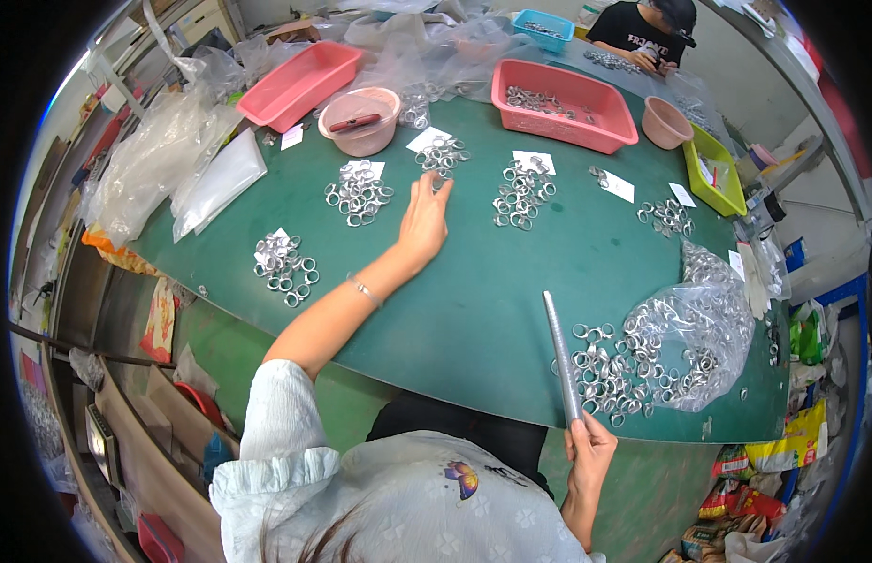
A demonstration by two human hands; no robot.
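Note:
My left hand (424,221) reaches out over the green table, with thumb and fingertips closed around a silver-coloured ring (438,185). It is just at the near side of a small ring pile (443,153), which lies partly on a white paper slip (427,139). Low on the right, my right hand (589,450) grips the thick end of a tapered metal ring mandrel (561,352), its thin tip pointing away from me. Beside the mandrel, many loose rings (607,380) spill from a clear plastic bag (727,324).
More ring piles lie at left (284,267), left of centre (359,197), centre (523,195) and right (669,218). Behind them stand a pink tray of rings (567,127), an empty-looking pink tray (300,86), a tub (359,141) holding a phone, and a green basket (715,192). A co-worker (642,38) sits opposite.

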